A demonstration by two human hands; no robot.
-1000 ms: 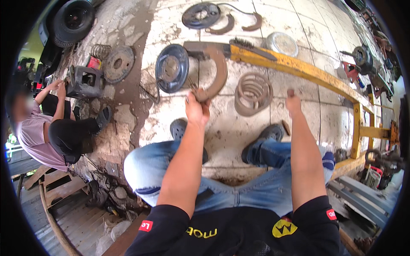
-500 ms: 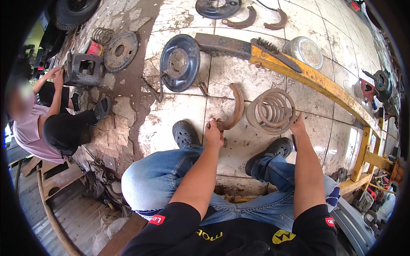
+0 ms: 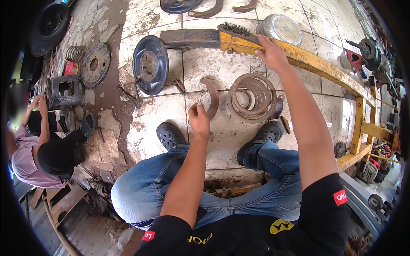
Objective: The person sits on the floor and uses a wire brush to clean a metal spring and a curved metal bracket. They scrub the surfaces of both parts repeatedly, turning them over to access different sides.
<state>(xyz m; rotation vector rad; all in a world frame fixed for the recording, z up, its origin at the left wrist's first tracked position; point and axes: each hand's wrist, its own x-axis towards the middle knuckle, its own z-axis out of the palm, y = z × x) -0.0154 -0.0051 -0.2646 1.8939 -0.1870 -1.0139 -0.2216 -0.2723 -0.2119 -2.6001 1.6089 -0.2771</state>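
My right hand (image 3: 273,52) reaches far forward to a wire brush (image 3: 237,30) lying along the yellow metal beam (image 3: 299,56). Its thumb and fingers straddle the brush handle, and the palm hides the handle's end. My left hand (image 3: 199,121) is closed above the lower end of a rusty, curved brake shoe (image 3: 212,97). Its curled fingers hide whatever may be in them; whether they grip the shoe cannot be made out. Just right of the shoe, a rusty coil spring (image 3: 255,97) rests on the tiled floor, touched by neither hand.
A dark round backing plate (image 3: 149,65) and a metal drum (image 3: 279,29) lie beyond. More brake shoes (image 3: 206,9) sit at the far edge. Near my right foot is a small wooden-looking piece (image 3: 285,124). A co-worker (image 3: 32,160) sits at left by a grey block (image 3: 66,90).
My right hand has left the coil spring's side and moved forward to the wire brush. My left hand stays by the brake shoe. The view has shifted, moving the scene leftward.
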